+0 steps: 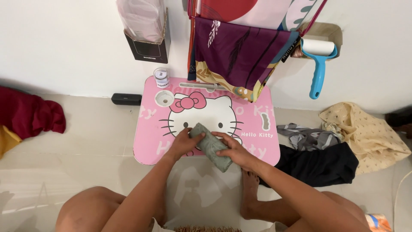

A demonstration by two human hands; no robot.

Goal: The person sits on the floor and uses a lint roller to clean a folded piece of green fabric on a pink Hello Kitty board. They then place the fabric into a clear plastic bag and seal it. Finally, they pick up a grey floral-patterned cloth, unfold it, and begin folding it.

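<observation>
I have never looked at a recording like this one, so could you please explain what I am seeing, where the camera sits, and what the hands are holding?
There is no machine here: a person sits on a tiled floor and works with bare hands. The single picture comes from a camera worn on the person's head, looking down, so the arms reach in from the bottom edge and the bare knees show below.

In front stands a small pink lap table with a cartoon cat printed on it. The left hand and the right hand both rest on a grey-green rolled cloth lying on its near edge. A small white jar stands at the far corner.

Around it: a dark red cloth at left, grey, black and cream garments at right, patterned fabrics hanging on the wall, and a blue lint roller.
</observation>
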